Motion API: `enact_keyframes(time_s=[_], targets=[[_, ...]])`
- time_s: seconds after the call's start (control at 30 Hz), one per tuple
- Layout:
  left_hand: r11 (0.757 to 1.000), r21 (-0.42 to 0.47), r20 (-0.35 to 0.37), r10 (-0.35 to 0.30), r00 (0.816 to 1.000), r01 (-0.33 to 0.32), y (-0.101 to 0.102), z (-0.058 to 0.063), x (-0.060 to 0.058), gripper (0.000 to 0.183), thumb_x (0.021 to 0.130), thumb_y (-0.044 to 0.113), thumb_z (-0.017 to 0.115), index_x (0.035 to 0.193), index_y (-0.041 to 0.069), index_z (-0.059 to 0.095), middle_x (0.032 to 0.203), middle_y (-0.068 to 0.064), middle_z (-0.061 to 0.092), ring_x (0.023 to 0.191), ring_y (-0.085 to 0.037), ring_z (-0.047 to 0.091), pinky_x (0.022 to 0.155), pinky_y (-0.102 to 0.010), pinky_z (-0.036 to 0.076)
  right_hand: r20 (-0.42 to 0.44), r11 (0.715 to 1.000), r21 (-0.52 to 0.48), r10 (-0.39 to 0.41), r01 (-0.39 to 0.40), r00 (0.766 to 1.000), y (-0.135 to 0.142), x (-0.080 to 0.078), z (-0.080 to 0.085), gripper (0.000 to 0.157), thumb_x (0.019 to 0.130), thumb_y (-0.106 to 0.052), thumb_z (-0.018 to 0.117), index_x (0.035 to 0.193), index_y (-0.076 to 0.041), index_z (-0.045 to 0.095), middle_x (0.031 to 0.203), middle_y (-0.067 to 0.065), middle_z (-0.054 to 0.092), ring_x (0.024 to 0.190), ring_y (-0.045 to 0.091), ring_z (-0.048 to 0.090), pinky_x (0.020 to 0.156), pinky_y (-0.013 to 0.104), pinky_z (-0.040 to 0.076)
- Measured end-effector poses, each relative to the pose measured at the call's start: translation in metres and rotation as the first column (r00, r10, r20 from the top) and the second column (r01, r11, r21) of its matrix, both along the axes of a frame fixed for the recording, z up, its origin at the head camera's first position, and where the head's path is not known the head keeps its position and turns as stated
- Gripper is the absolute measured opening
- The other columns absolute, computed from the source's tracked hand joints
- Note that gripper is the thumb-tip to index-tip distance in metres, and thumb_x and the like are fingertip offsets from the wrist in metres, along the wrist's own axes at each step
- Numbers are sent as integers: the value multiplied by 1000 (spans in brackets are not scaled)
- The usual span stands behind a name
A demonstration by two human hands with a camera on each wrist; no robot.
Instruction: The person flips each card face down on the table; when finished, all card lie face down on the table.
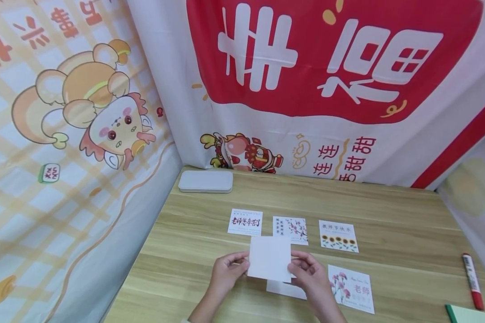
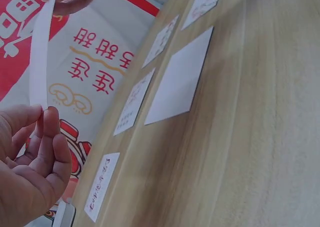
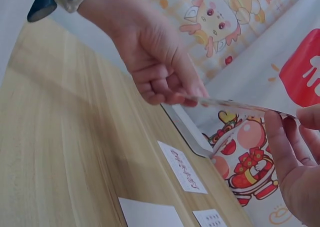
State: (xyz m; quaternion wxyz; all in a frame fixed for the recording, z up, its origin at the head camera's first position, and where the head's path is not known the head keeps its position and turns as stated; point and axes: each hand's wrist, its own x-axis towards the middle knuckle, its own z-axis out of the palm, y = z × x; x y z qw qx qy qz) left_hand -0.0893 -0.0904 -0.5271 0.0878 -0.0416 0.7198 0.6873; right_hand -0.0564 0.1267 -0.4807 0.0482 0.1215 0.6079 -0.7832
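Note:
Between both hands, raised above the table, is a square card [image 1: 270, 259] whose blank white side faces the head camera. The left hand [image 1: 228, 272] pinches its left edge between thumb and fingers. At the opposite edge, the right hand [image 1: 309, 274] pinches it the same way. Seen edge-on in the right wrist view, the card [image 3: 240, 106] shows some print on its other side. Below it on the table lies a blank white card [image 2: 181, 79], partly covered in the head view. A card with pink flowers [image 1: 350, 288] lies beside the right hand.
Farther back lie a card with red lettering [image 1: 245, 221], a blossom-branch card [image 1: 291, 230] and a sunflower card [image 1: 339, 236]. A white tin [image 1: 205, 181] sits at the back left corner. At right are a red marker [image 1: 473, 281] and a green-edged pad [image 1: 473, 314]. Printed curtains [image 1: 266, 134] border the table.

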Motion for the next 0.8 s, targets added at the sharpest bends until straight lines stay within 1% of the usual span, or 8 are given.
enact_keyframes(time_s=[0.17,0.4,0.6,0.8], targets=[[999,35,33,9,999,-10,-1,10,0,30,78,8,71,105,-4,65,83,-6,62,67,-15,61,68,-34,56,5,997,63,-46,46,999,6,0,-1,39,78,3,66,115,9,53,87,10,60,73,15,59,62,31,55],[996,89,52,8,999,-12,-1,20,2,31,78,7,71,106,-4,64,84,-4,61,67,-13,59,63,-24,54,17,989,127,-73,71,997,11,-2,-4,41,79,1,68,116,8,53,88,10,61,72,16,60,64,34,56],[994,113,56,2,998,-8,0,26,4,33,78,9,71,108,-5,63,84,-6,61,68,-13,59,66,-29,55,64,985,146,-102,91,993,13,-6,-9,41,78,1,68,116,6,55,87,9,62,71,16,60,64,34,56],[994,112,53,10,999,-16,2,27,3,32,78,7,70,108,-3,63,85,-5,62,69,-14,59,67,-30,55,64,981,152,-130,119,989,12,-7,-14,40,77,2,69,115,5,56,85,8,63,71,16,61,63,34,56]])
